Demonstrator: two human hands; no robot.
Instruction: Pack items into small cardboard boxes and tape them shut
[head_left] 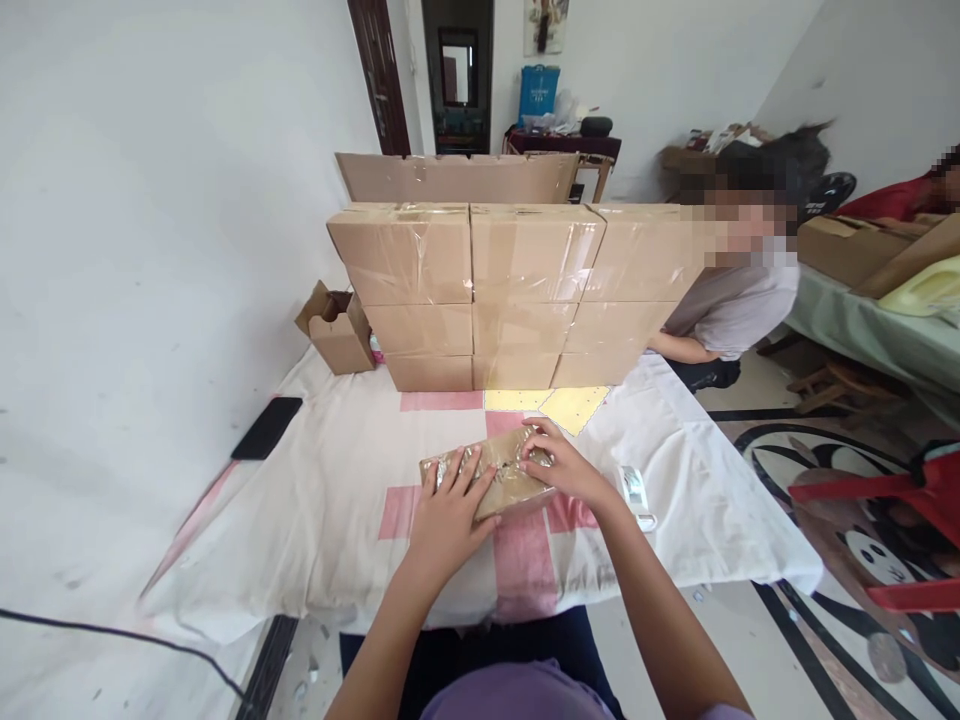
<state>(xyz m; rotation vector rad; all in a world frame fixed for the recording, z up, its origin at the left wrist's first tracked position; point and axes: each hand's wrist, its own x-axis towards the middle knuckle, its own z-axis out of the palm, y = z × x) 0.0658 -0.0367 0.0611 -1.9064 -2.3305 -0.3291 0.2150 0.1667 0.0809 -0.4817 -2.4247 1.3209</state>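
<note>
A small cardboard box [517, 500] with shiny clear tape over its top lies slightly askew on the table in front of me. My left hand [450, 505] rests on its left part, fingers spread and flat. At the right end of the box, my right hand [562, 465] has its fingers curled with thumb and fingertips close together at the taped top. Whatever is pinched there is too small to make out. Just right of that hand lies a white object, perhaps a tape dispenser [634, 490].
Stacked taped cardboard boxes [525, 255] stand along the table's far side. An open carton [341, 335] sits left of them, and a black flat object [268, 428] lies at the left edge. A person [739, 290] is behind the stack's right end. A red stool [885, 490] stands right.
</note>
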